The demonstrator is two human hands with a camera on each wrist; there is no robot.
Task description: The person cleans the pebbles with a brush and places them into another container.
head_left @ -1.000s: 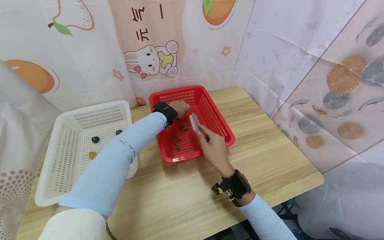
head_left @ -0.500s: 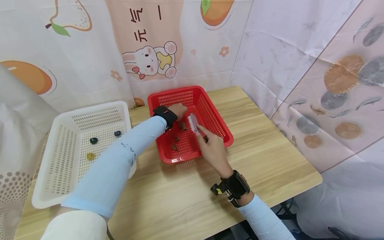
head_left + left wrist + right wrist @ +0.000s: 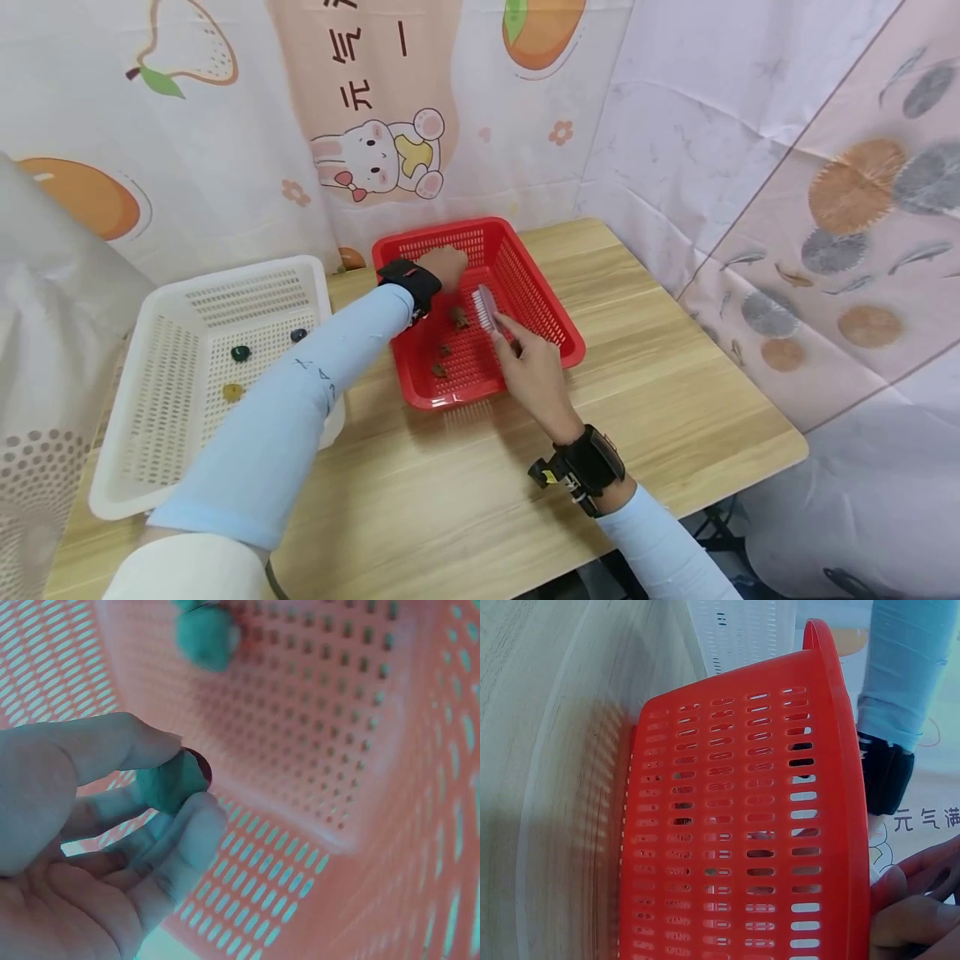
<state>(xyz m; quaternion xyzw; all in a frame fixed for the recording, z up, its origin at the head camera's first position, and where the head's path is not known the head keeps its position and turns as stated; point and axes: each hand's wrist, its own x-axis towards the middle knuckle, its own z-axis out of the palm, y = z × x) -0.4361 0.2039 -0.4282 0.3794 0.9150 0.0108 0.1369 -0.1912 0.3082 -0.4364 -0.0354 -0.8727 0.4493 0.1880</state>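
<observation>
In the head view my left hand (image 3: 446, 267) is inside the red plastic basket (image 3: 566, 333), over its far left part. The left wrist view shows its thumb and fingers pinching a small rounded lump (image 3: 171, 782), dull on the surface with a dark red glossy edge. My right hand (image 3: 536, 379) grips a small brush (image 3: 486, 305) with a pale purple back and white bristles. The brush is held over the basket, its bristles facing left, apart from the lump. Several brown, dirty-looking lumps (image 3: 459, 317) lie on the basket floor.
A white plastic basket (image 3: 161, 392) stands to the left, partly behind my left arm. In it lie a dark green stone (image 3: 240, 353), a dark blue stone (image 3: 298, 335) and a yellow stone (image 3: 233, 392). The wooden table (image 3: 675, 400) meets printed curtains (image 3: 517, 150) at the back.
My left hand has shifted slightly up and left inside the red basket. The right hand and brush hold nearly the same place. The head view has moved a little.
</observation>
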